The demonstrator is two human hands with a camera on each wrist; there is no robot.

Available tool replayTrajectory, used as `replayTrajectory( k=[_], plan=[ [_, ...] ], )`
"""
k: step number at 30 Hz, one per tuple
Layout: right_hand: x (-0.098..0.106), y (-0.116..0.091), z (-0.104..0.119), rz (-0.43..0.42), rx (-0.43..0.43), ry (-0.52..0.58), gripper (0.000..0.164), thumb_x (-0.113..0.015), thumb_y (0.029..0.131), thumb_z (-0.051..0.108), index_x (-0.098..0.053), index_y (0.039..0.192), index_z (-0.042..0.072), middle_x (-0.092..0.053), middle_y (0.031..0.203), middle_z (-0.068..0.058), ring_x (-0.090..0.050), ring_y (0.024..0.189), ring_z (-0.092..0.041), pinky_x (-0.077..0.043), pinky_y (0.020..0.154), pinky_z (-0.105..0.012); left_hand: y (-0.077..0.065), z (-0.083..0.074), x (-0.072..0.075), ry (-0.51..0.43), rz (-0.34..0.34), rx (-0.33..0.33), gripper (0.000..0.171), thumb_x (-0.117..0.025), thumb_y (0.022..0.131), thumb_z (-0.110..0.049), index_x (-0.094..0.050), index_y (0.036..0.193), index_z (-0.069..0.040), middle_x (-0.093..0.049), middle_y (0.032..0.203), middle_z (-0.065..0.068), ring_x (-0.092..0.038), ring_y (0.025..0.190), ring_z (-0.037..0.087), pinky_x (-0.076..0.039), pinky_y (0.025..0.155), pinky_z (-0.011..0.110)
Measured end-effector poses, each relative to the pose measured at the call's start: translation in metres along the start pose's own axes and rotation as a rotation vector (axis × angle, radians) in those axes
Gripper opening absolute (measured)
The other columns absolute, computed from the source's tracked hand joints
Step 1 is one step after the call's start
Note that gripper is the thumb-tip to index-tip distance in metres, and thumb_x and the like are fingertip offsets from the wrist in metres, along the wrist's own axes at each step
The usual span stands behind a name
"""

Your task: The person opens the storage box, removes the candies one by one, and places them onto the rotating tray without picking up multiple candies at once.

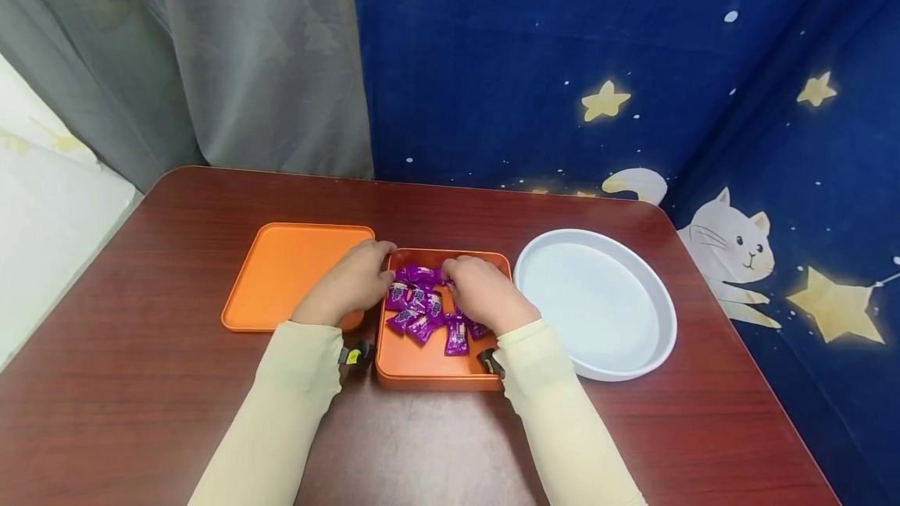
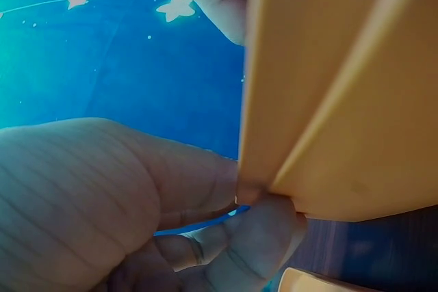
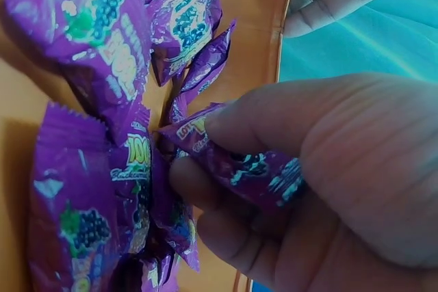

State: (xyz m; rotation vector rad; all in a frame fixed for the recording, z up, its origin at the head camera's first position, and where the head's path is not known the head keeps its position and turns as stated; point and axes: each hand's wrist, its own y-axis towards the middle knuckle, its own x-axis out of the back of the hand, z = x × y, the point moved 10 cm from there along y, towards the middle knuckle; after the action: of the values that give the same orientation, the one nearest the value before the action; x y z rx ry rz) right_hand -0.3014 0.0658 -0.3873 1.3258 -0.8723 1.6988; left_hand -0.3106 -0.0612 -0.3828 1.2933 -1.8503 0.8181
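The right hand (image 1: 487, 292) pinches a glossy purple, berry-printed packet (image 3: 241, 167).

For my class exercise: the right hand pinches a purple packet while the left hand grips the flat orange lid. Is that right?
Not quite: the left hand grips the wall of the orange box, not the flat orange lid, as the left wrist view shows. The right hand does pinch a purple packet.

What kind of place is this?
Probably a home-like room or a small curtained-off tabletop setup; can't tell which. The signs: a reddish-brown table with rounded corners, a star-patterned blue curtain and a gray curtain behind it.
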Motion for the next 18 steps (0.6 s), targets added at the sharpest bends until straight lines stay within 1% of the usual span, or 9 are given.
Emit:
replayTrajectory(
  k=[5,8,15,18],
  plan=[
    [0.006,0.0,0.001,-0.038,0.03,0.007,0.015,-0.059,0.09,0.012,-0.065,0.103,0.007,-0.063,0.094,-0.006,-0.055,0.082,-0.016,-0.053,0.085,-0.034,0.001,0.002,0.0,-0.007,-0.002,0.008,0.046,-0.058,0.09,-0.013,-0.046,0.132,0.002,-0.051,0.126,0.021,-0.047,0.114,0.033,-0.039,0.102,0.053],
    [0.009,-0.001,0.002,-0.049,0.041,0.011,0.012,-0.06,0.089,0.012,-0.064,0.1,0.008,-0.063,0.091,-0.004,-0.054,0.079,-0.016,-0.053,0.083,-0.034,0.001,0.002,0.0,-0.01,-0.001,0.008,0.046,-0.058,0.09,-0.013,-0.046,0.132,0.001,-0.051,0.127,0.022,-0.047,0.115,0.033,-0.039,0.102,0.053],
    [0.015,-0.004,-0.001,-0.048,0.024,0.044,0.012,-0.062,0.086,0.009,-0.065,0.098,0.01,-0.064,0.089,-0.002,-0.054,0.077,-0.015,-0.053,0.081,-0.034,0.001,0.001,0.0,-0.007,0.004,0.004,0.045,-0.058,0.09,-0.013,-0.047,0.131,0.002,-0.051,0.126,0.022,-0.047,0.114,0.034,-0.039,0.102,0.053],
    [0.018,-0.005,-0.002,-0.054,0.016,0.04,0.011,-0.063,0.086,0.011,-0.064,0.096,0.009,-0.061,0.088,-0.003,-0.053,0.077,-0.016,-0.053,0.08,-0.034,0.001,0.001,0.0,-0.005,0.003,0.007,0.045,-0.058,0.09,-0.013,-0.047,0.131,0.002,-0.051,0.126,0.022,-0.047,0.113,0.033,-0.04,0.102,0.053]
  ],
)
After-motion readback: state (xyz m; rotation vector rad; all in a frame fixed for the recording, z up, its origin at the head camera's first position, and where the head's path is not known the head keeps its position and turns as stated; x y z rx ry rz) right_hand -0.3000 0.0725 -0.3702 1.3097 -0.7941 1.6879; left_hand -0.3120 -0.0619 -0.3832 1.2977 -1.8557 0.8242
